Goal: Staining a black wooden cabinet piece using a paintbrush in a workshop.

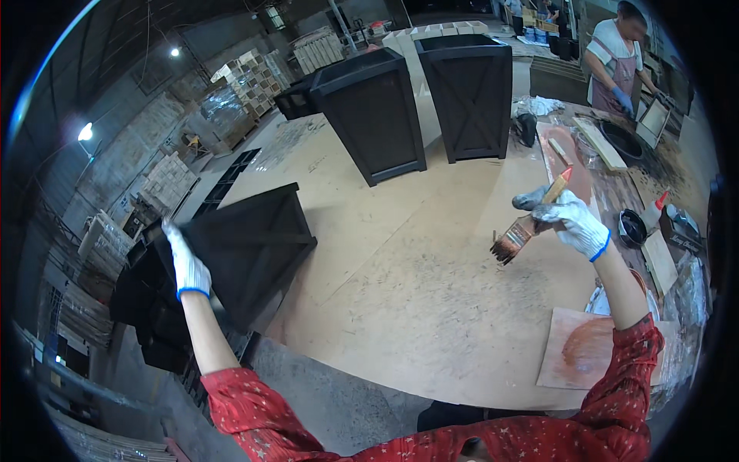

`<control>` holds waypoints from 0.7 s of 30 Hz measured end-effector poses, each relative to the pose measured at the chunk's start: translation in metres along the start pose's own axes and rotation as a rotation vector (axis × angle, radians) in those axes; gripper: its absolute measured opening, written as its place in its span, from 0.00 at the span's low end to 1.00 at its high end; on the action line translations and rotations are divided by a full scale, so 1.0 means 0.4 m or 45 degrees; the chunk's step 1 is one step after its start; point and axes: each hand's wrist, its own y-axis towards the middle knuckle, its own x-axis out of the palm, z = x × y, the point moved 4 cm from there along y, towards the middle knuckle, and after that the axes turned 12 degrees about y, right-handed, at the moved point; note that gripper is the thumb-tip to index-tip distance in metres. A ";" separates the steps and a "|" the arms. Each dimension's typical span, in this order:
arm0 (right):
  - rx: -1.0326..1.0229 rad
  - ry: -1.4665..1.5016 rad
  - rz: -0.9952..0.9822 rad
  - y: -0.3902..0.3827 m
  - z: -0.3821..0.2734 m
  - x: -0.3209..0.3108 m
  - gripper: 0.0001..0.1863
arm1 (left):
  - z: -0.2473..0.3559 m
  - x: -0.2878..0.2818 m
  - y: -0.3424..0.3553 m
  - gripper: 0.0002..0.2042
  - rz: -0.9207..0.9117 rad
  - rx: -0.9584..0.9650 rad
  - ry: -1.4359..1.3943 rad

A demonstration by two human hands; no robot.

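My right hand (pixel 573 222), in a white work glove with dark-stained fingers, grips a paintbrush (pixel 531 225) above the right part of the table. Its wooden handle has a red end pointing up, and its dark-stained bristles point down to the left. At the table's left edge, a black tapered planter box (pixel 250 246) with crossed slats lies tipped over, its narrow end to the right. My left hand (pixel 187 262), also gloved, holds this box by its left end with the fingers nearly straight; the thumb is hidden.
Two black planter boxes (pixel 369 115) (pixel 469 100) stand upright at the table's far side. On the right are a dark paint cup (pixel 633 229), a red-tipped bottle (pixel 656 208), a black basin (pixel 620 141) and a stained board (pixel 570 346). A co-worker (pixel 616 61) handles a wooden frame at the far right.
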 end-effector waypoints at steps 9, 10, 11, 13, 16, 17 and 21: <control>-0.003 -0.039 -0.004 -0.124 -0.005 -0.006 0.18 | -0.217 -0.179 -0.132 0.15 -0.101 -0.586 -0.689; 0.007 -0.046 -0.039 -0.141 0.001 -0.008 0.19 | -0.224 -0.184 -0.153 0.14 -0.083 -0.545 -0.670; 0.017 -0.052 -0.073 -0.158 0.004 -0.009 0.19 | -0.227 -0.187 -0.167 0.13 -0.067 -0.503 -0.652; -0.005 -0.080 0.038 -0.205 -0.022 -0.011 0.21 | -0.190 -0.166 -0.183 0.12 -0.031 -0.468 -0.653; -0.081 -0.130 0.145 -0.273 -0.055 -0.013 0.20 | -0.084 -0.112 -0.186 0.11 -0.138 -0.372 -0.645; -0.081 -0.132 0.149 -0.296 -0.061 -0.016 0.20 | -0.058 -0.089 -0.179 0.11 -0.168 -0.362 -0.634; -0.244 0.011 0.260 -0.379 -0.031 -0.142 0.20 | 0.129 -0.048 -0.252 0.12 -0.226 0.178 -0.216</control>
